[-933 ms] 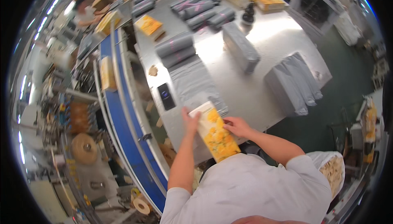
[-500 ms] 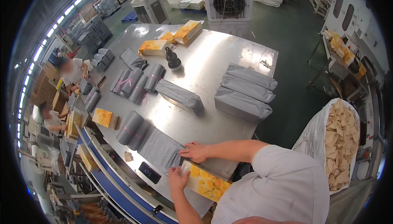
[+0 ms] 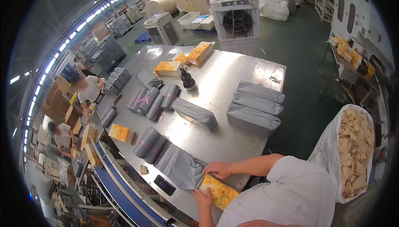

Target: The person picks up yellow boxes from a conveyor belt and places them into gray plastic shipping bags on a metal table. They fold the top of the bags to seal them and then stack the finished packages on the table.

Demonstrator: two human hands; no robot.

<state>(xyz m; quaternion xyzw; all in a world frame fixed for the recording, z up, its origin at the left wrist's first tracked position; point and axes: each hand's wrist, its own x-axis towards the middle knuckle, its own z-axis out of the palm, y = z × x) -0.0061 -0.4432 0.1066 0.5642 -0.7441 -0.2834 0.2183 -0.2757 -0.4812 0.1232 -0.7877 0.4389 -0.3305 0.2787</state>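
A grey plastic bag (image 3: 176, 166) lies on the metal table in front of me, its mouth against the end of a long yellow floral-printed pack (image 3: 222, 191). My right hand (image 3: 218, 169) has its fingers closed at the far corner of the bag's mouth. At the near corner, my left hand (image 3: 203, 199) grips the bag's edge beside the pack. The pack's near part is hidden by my shirt. Rolls of grey bags (image 3: 150, 144) lie just left of the bag being handled.
Three grey-wrapped packs (image 3: 254, 108) lie at the right, another (image 3: 194, 114) mid-table. A dark bottle-like object (image 3: 188, 80) stands farther back, near yellow packs (image 3: 168, 68). A phone (image 3: 164, 184) lies by the blue conveyor (image 3: 120, 183). A paper-scrap sack (image 3: 355, 152) stands right; co-workers are left.
The bag's mouth has been spread and brought over the end of the yellow pack. My left hand has moved from the pack's end to the bag's near corner. The view has tilted up.
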